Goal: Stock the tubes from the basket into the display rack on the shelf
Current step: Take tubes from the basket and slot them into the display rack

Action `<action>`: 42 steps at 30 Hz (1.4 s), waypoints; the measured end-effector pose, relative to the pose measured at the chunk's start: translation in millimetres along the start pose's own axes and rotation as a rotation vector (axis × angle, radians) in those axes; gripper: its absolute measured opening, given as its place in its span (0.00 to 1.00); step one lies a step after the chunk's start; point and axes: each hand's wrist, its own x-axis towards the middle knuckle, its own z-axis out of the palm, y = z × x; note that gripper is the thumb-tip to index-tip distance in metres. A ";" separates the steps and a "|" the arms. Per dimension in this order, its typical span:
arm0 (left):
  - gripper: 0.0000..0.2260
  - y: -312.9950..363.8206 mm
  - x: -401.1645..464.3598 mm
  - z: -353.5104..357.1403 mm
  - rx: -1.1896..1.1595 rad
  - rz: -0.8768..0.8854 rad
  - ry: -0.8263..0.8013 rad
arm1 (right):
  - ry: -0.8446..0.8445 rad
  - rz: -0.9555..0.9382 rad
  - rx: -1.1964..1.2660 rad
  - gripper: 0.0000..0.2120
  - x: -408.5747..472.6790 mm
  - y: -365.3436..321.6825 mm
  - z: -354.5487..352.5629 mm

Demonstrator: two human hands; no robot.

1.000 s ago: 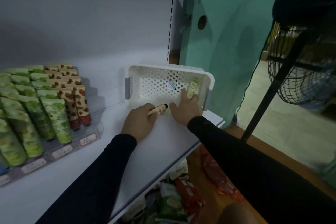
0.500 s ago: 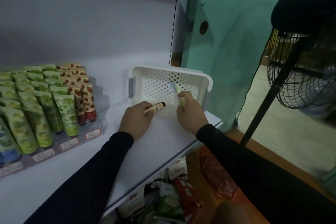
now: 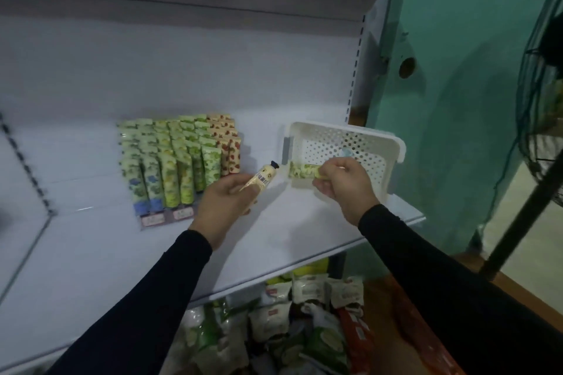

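— Two hands, each with a tube, am I right?

— Yes. Nearest of all, though, below the shelf (image 3: 292, 240) edge, lies a heap of packets (image 3: 292, 313). Above that, two black sleeves reach up over the white shelf.

— And the left hand (image 3: 225, 207)?

— Its fingers are curled round a cream tube (image 3: 262, 181) with a black cap. The tube tilts up and to the right, cap end uppermost, clear of the shelf, in the gap between rack and basket.

— The right hand (image 3: 344, 184)?

— It pinches one end of a green tube (image 3: 303, 170), which lies about level and points left. The tube hangs over the near left corner of the basket (image 3: 390, 143).

— Where does the basket stand?

— On the shelf near its right end, white and full of holes. One more thing, pale blue, shows inside against the far wall; I cannot tell what it is.

— And the rack?

— The rack (image 3: 166, 218) stands left of the hands, toward the back of the shelf, with price labels along its front lip. Rows of tubes (image 3: 179, 158) fill it upright: mostly green, some blue at the front left, red-patterned ones in the right column.

— Anything behind?

— A teal wall (image 3: 457, 100) to the right, and part of a fan (image 3: 542, 119) at the edge.
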 end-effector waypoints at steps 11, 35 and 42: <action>0.12 1.6 -45.7 -80.2 -0.127 -0.024 0.155 | -0.570 0.375 0.332 0.29 -23.9 27.3 72.9; 0.05 -25.3 -47.5 -111.1 -0.114 -0.109 0.142 | -0.341 -0.089 -0.400 0.21 -12.4 52.8 89.0; 0.06 -21.9 -46.2 -101.5 -0.164 -0.138 0.151 | -0.441 0.202 -0.052 0.12 -5.5 53.5 93.8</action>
